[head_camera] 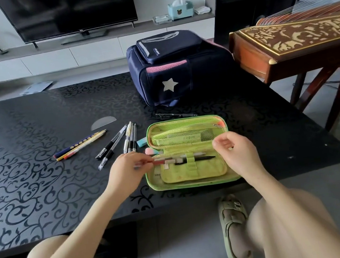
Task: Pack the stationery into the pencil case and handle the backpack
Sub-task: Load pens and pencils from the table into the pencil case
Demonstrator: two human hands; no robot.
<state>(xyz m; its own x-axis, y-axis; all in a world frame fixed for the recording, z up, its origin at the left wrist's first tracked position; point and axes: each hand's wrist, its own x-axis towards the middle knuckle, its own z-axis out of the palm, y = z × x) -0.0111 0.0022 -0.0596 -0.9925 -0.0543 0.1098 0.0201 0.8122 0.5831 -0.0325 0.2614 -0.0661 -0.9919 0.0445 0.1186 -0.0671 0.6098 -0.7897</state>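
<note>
Your left fingers [141, 162] pinch a red pen [162, 161], feeding it into the loop of the open case [189, 152] at the near surface edge; your right fingers [220, 143] curl loosely, holding nothing visible. Next, slide it through, then gather the pens [121, 141] lying left.

Head camera looks forward and down, close over the table [34, 125].

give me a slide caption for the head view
Left hand slides a pen into the open green pencil case; more pens and backpack wait on the table.
</note>
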